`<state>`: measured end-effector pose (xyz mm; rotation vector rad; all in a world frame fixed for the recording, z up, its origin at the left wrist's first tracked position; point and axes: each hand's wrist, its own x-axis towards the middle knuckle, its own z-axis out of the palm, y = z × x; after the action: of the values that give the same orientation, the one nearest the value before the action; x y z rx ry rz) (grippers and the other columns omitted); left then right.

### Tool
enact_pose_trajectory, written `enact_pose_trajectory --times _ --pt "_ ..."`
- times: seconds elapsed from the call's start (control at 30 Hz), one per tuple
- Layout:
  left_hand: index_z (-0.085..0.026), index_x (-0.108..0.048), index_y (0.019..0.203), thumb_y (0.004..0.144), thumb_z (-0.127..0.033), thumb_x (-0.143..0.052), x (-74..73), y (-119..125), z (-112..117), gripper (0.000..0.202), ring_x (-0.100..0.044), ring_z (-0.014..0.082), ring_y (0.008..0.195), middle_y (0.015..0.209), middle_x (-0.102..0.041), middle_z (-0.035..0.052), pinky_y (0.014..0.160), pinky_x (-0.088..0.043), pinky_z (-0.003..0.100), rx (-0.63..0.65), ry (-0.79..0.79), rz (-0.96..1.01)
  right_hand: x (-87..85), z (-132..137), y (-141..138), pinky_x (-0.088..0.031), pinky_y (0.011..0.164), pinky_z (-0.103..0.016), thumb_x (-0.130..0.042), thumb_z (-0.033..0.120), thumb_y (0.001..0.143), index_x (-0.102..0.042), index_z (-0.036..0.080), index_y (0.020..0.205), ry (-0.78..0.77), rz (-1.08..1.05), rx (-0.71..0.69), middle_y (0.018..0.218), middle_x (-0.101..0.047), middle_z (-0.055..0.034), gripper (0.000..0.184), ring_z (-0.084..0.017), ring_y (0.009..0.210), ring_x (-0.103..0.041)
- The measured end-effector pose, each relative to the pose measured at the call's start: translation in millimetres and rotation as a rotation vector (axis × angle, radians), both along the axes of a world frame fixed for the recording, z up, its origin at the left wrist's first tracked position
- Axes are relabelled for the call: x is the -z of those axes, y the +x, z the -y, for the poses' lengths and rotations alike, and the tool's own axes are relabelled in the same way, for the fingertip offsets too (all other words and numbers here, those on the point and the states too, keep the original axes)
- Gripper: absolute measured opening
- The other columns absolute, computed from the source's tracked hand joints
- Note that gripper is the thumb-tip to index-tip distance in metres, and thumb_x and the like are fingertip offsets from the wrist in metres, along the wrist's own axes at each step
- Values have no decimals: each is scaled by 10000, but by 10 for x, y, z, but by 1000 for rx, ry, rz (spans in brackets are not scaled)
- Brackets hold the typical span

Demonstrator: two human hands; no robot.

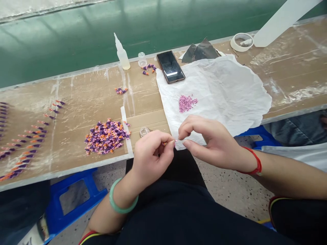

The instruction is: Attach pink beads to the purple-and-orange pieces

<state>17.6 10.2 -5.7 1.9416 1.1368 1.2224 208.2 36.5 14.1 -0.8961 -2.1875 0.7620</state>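
Note:
My left hand [153, 156] is closed in a pinch at the table's front edge. Between its thumb and forefinger shows a bit of a small orange and pink piece [165, 143], mostly covered by the fingers. Just right of it, my right hand [212, 143] has thumb and forefinger apart, their tips close to the pinched piece. Beyond the hands, tiny pink beads [187, 103] lie heaped on a white sheet [224, 85]. To the left is a pile of small purple, orange and pink pieces [106, 136].
A white strip [126, 131] and a small clear round item [144, 132] lie near the pile. Farther back are a dropper bottle [122, 54], a phone [170, 67] and a tape roll [242, 42]. Rows of similar pieces [33, 141] lie left. Blue stools [76, 197] stand below.

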Motion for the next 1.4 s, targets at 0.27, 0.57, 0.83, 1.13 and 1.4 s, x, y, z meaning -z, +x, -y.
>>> enact_pose_trajectory --times 0.27,0.57,0.83,1.13,1.4 --pt "-175 -609 874 892 -62 -599 -12 -82 -20 115 -636 122 679 765 -700 35 652 -523 224 73 382 -188 -133 51 -82 -473 601 -240 -551 144 837 -550 205 728 -460 -124 6 693 -601 9 125 -110 647 -539" --pt "-198 -676 877 895 -97 -614 -75 -157 -4 120 -666 128 652 750 -733 22 639 -531 231 92 182 -37 -150 34 -106 -452 604 -235 -536 81 824 -519 201 725 -286 -65 -51 692 -575 20 156 -103 645 -530" --pt "-211 -755 877 866 -218 -722 157 -498 183 35 -611 100 521 759 -725 14 470 -508 203 -90 -304 361 -54 -195 -261 -393 632 -242 -491 56 852 -455 205 757 38 90 -172 693 -514 14 180 -118 654 -456" --pt "-164 -738 751 774 -191 -748 361 -588 199 36 -572 92 459 614 -701 11 442 -465 183 -149 -523 315 82 -698 -658 -309 629 -284 -478 141 857 -482 192 674 222 611 -345 644 -487 -19 190 -160 659 -389" --pt "-170 -747 756 788 -194 -729 440 -633 179 43 -594 106 471 658 -740 36 442 -484 197 -132 -521 333 -24 -816 -909 -295 634 -312 -518 182 913 -579 167 748 286 880 -480 662 -552 -46 177 -199 722 -458"
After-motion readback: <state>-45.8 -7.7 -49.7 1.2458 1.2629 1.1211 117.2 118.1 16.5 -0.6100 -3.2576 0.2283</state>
